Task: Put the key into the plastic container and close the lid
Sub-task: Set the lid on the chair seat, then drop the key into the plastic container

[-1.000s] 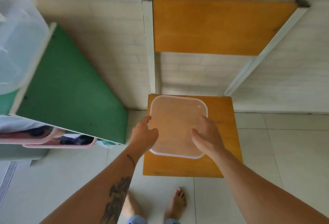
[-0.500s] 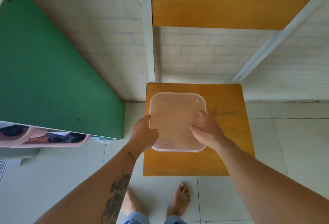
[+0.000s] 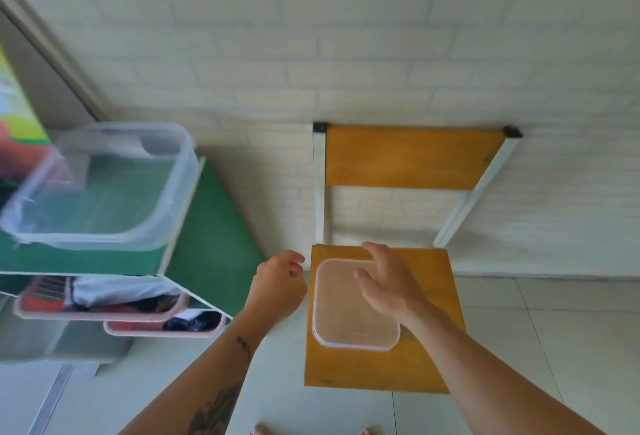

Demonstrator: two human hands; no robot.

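Lid (image 3: 349, 310) lies on chair seat (image 3: 426, 365), below both empty hands.

A wooden chair (image 3: 408, 157) with white metal frame stands against a pale brick wall (image 3: 346, 54). A green bench (image 3: 214, 254) stands left, pink baskets (image 3: 104, 310) of clothes beneath, on the tiled floor (image 3: 554, 330).

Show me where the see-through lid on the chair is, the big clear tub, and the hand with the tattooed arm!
Flat clear plastic lid (image 3: 341, 313), head view: its bare middle.
Large clear plastic tub (image 3: 104, 189), head view: its inner floor.
Left hand (image 3: 278, 284), head view: the back of the hand.
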